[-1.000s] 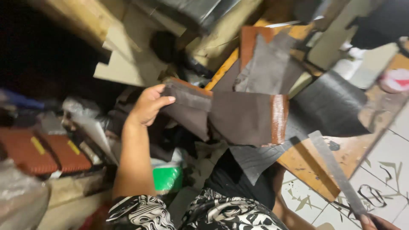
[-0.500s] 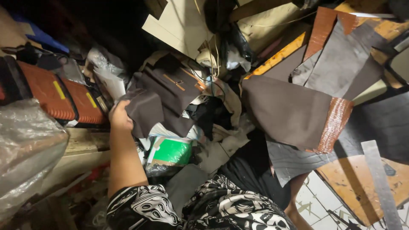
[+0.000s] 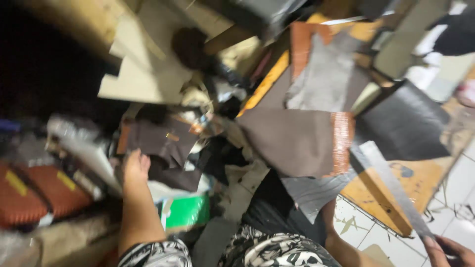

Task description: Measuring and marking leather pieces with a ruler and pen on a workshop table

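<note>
My left hand [image 3: 134,168] reaches into a heap of dark brown leather scraps [image 3: 158,143]; its fingers lie against the lowest scrap without gripping it, though the picture is blurred. At the bottom right corner, my right hand [image 3: 448,249] holds the end of a long grey metal ruler [image 3: 391,190], which slants up and left across a wooden board [image 3: 376,198]. A large brown leather piece with a reddish textured edge [image 3: 297,141] lies between the two hands, overhanging the board.
Grey leather [image 3: 326,79] and a black sheet [image 3: 405,123] lie on the board behind. A green package [image 3: 185,210] sits below the scraps, orange-red ribbed cases [image 3: 29,198] at the left, beige cardboard [image 3: 138,74] above. White patterned tiles [image 3: 455,198] at right.
My left hand let go of the dark brown scrap it was carrying, leaving it on the heap at the left. The view swung back right, so the ruler and my right hand show again.
</note>
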